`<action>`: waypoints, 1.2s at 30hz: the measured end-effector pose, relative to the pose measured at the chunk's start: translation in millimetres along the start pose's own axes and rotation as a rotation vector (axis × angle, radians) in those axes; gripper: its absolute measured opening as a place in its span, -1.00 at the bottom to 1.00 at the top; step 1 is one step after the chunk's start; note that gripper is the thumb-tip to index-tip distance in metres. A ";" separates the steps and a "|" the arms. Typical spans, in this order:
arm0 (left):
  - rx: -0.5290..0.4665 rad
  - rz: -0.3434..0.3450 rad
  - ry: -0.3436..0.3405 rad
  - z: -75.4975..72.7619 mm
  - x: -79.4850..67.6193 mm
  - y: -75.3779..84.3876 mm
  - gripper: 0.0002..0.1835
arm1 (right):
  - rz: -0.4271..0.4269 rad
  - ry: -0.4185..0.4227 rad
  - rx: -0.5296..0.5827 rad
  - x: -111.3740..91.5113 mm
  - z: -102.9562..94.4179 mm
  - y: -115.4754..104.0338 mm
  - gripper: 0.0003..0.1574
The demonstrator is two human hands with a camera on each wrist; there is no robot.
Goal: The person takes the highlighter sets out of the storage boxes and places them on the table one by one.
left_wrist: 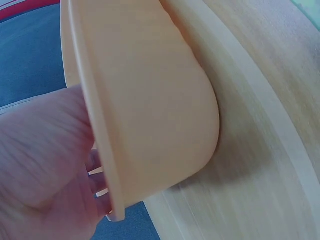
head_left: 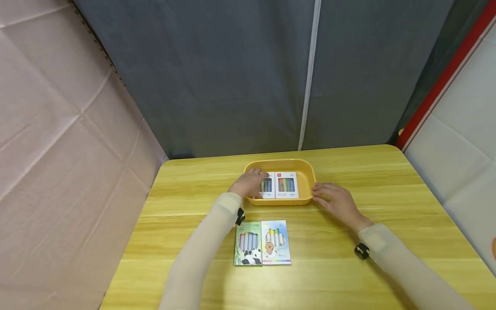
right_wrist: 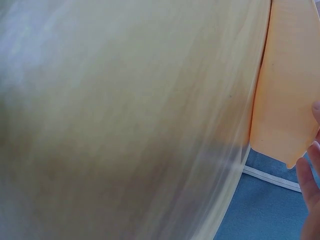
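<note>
A yellow plastic tray (head_left: 308,176) stands toward the back of the table and holds two white boxes of coloured sticks side by side. My left hand (head_left: 251,183) reaches over the tray's left rim and grips the left white box (head_left: 267,189), fingers at its far edge and thumb near its front edge. That hand covers part of the box. The right white box (head_left: 286,185) lies right beside it. My right hand (head_left: 339,202) touches the tray's right end with fingertips and thumb; in the right wrist view its fingers (right_wrist: 307,177) are nearly straight at the rim.
In front of the tray, a green pen pack with pandas (head_left: 248,244) and a light blue pen pack with a bear (head_left: 275,243) lie side by side on the wooden table (head_left: 329,275). A grey curtain (head_left: 232,86) hangs behind the table's back edge.
</note>
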State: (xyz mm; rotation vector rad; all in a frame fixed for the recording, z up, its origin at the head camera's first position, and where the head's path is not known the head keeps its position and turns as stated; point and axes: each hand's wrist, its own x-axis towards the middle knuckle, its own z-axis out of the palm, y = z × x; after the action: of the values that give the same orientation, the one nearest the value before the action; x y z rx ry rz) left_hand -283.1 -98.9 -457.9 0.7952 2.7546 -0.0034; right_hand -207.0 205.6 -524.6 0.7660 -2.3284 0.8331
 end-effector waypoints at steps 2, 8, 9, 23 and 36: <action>0.003 -0.003 0.002 0.3 0.2 0.3 -0.12 | 0.000 -0.001 -0.001 0.0 -0.1 -0.1 -0.64; 0.026 -0.020 -0.014 1.1 0.7 2.0 -0.08 | -0.002 0.004 0.012 0.8 0.4 -0.3 -0.63; 0.027 -0.022 -0.017 1.2 0.9 2.3 -0.08 | -0.002 0.006 0.015 0.8 0.5 -0.3 -0.63; 0.059 -0.040 -0.041 4.3 6.1 5.1 0.01 | 0.000 0.008 0.015 -0.4 -3.0 -0.9 -0.66; 0.045 -0.050 -0.054 1.5 7.1 5.1 0.03 | 0.007 -0.010 0.012 3.4 -6.2 -3.7 -0.66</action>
State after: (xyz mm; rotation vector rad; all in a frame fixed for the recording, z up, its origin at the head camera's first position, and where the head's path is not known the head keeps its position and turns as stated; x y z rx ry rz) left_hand -285.8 -90.9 -460.9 0.7271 2.7311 -0.0956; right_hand -205.1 206.4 -516.8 0.7693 -2.3385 0.8487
